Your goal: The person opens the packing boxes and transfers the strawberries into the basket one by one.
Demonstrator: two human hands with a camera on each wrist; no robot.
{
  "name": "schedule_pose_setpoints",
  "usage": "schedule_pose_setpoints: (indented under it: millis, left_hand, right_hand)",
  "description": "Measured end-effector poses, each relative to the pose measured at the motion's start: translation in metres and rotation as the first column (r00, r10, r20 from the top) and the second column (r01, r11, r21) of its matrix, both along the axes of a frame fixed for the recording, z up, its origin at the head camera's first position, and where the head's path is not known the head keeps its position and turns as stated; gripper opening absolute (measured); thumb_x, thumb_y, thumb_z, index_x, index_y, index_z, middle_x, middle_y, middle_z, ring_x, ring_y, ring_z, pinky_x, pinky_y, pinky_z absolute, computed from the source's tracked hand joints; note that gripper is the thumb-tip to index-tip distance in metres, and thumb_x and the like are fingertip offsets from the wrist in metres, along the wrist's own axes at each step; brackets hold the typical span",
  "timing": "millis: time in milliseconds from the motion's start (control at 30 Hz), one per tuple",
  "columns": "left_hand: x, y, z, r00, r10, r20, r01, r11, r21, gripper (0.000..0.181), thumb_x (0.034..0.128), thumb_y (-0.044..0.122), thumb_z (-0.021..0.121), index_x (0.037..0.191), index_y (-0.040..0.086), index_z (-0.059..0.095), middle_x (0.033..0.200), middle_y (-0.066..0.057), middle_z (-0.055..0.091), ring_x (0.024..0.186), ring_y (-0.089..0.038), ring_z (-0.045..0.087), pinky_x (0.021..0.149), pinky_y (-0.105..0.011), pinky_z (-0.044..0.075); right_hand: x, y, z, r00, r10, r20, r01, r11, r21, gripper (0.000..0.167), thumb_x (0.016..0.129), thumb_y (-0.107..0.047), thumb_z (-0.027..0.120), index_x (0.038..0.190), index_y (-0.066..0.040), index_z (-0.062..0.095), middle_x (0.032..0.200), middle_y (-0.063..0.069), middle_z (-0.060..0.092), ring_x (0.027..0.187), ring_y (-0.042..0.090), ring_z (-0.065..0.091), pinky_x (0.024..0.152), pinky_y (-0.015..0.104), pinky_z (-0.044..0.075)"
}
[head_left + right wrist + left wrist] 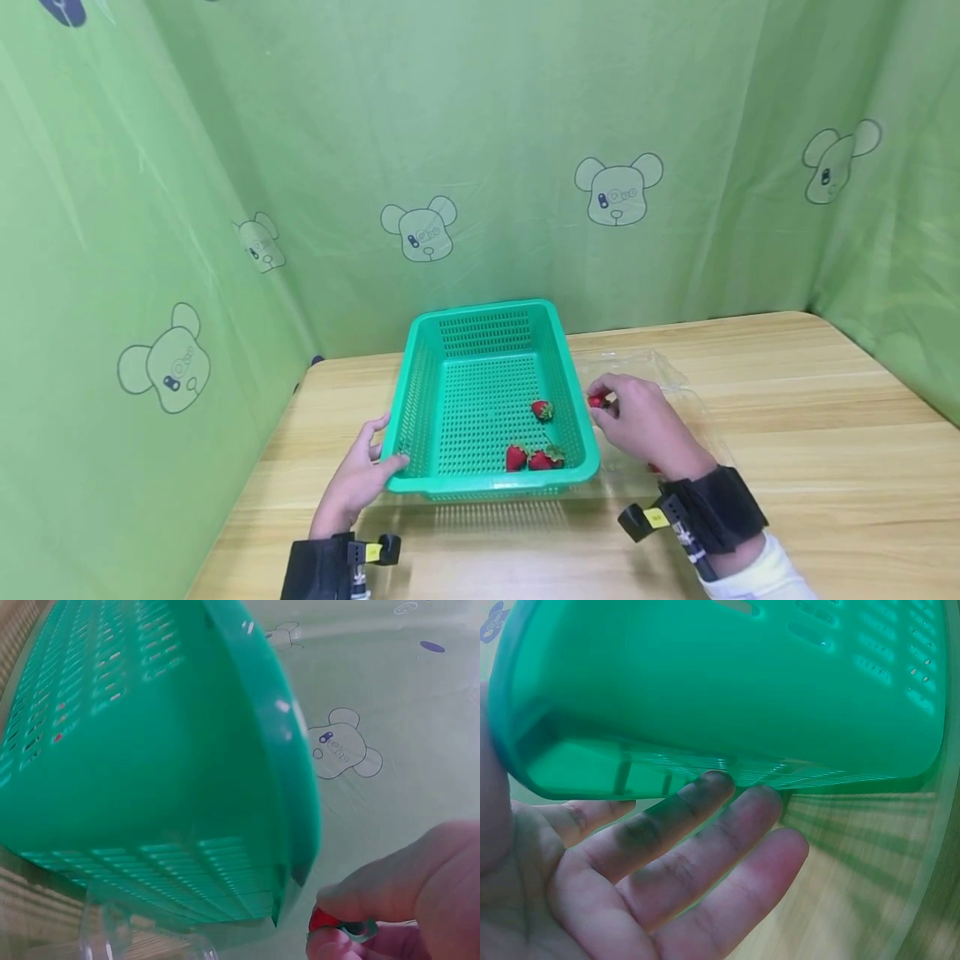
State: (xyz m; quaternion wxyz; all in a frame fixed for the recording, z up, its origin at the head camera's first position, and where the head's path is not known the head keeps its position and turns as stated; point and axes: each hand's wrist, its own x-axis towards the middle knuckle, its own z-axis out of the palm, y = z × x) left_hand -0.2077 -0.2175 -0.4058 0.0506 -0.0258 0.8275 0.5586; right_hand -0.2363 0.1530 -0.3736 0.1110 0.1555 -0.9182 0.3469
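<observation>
A green plastic basket (491, 482) with slotted walls stands before me, several strawberries (516, 457) lying in its right front part. My left hand (358, 477) grips its left front corner, thumb over the rim. In the left wrist view, the other fingers (705, 862) extend along the outside of the basket. Just outside the right rim, my right hand (637, 417) pinches a strawberry (597, 401) between thumb and fingers. The right wrist view shows the pinched strawberry (322, 919) mostly covered by the fingers. Below that hand is a clear plastic box (701, 408), partly hidden.
Inside the clear box, a bit of red (654, 468) shows beside the right wrist. Both stand on a light wooden table (825, 467). Green curtains (510, 167) with bear-head drawings hang behind the table and at its sides.
</observation>
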Motion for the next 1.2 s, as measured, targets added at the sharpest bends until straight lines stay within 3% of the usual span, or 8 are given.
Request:
schedule_pose_setpoints:
  millis: [433,900,1067,1200]
  left_hand:
    - [-0.001,0.000,-0.001,1.000,-0.005,0.005,0.005,1.000,0.013,0.069,0.0916,0.010,0.061,0.151,0.010,0.026,0.129,-0.029,0.054,0.106,-0.033,0.062,0.086,-0.047,0.050]
    - [-0.003,-0.001,-0.002,1.000,-0.026,0.007,0.025,0.999,0.034,0.071,0.0919,0.009,0.060,0.152,0.013,0.022,0.129,-0.029,0.053,0.104,-0.031,0.063,0.086,-0.045,0.050]
    - [-0.002,-0.002,0.000,0.999,-0.022,0.025,0.020,0.997,0.070,0.072,0.0922,0.007,0.058,0.152,0.015,0.020,0.127,-0.027,0.055,0.094,-0.029,0.066,0.079,-0.043,0.052]
    - [-0.001,0.001,0.002,0.999,-0.024,0.034,0.021,0.995,0.095,0.072,0.0923,0.004,0.055,0.153,0.015,0.017,0.125,-0.028,0.054,0.084,-0.029,0.067,0.071,-0.048,0.054]
  right_hand:
    - [0.010,-0.010,0.007,0.999,0.022,-0.028,-0.022,1.000,-0.018,0.014,0.084,-0.001,0.069,0.098,-0.002,0.067,0.090,0.006,0.061,0.070,0.015,0.057,0.059,0.027,0.050]
    - [0.015,-0.022,0.005,0.988,0.066,-0.136,-0.068,0.998,-0.014,0.015,0.082,0.001,0.070,0.097,-0.003,0.069,0.091,0.004,0.060,0.072,0.012,0.057,0.061,0.025,0.051]
    - [0.017,-0.025,0.006,0.987,0.089,-0.131,-0.091,0.996,-0.012,0.019,0.083,-0.002,0.073,0.102,-0.004,0.070,0.094,0.004,0.063,0.071,0.010,0.058,0.061,0.023,0.051]
    - [0.018,-0.025,0.006,0.987,0.117,-0.111,-0.121,0.992,-0.022,0.025,0.085,-0.008,0.073,0.110,-0.004,0.068,0.098,0.005,0.065,0.072,0.008,0.061,0.062,0.023,0.052]
